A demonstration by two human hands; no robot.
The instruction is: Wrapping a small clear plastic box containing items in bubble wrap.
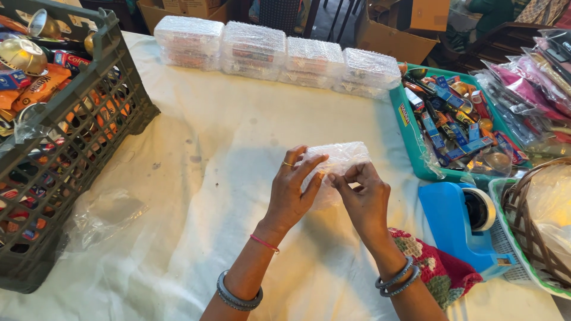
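Observation:
My left hand [292,193] and my right hand [364,199] both hold a small packet wrapped in clear bubble wrap [340,159] just above the white cloth on the table [226,154]. The left fingers lie across the packet's near side. Thumb and fingers of the right hand pinch the wrap at its lower edge. Much of the packet is hidden behind the hands.
A row of several bubble-wrapped packs [279,53] lines the far edge. A grey crate [89,113] of small goods stands at left, a teal tray [410,139] of small items at right. A blue tape dispenser [458,226], a wicker basket [529,226] and a loose plastic bag [107,214] lie nearby.

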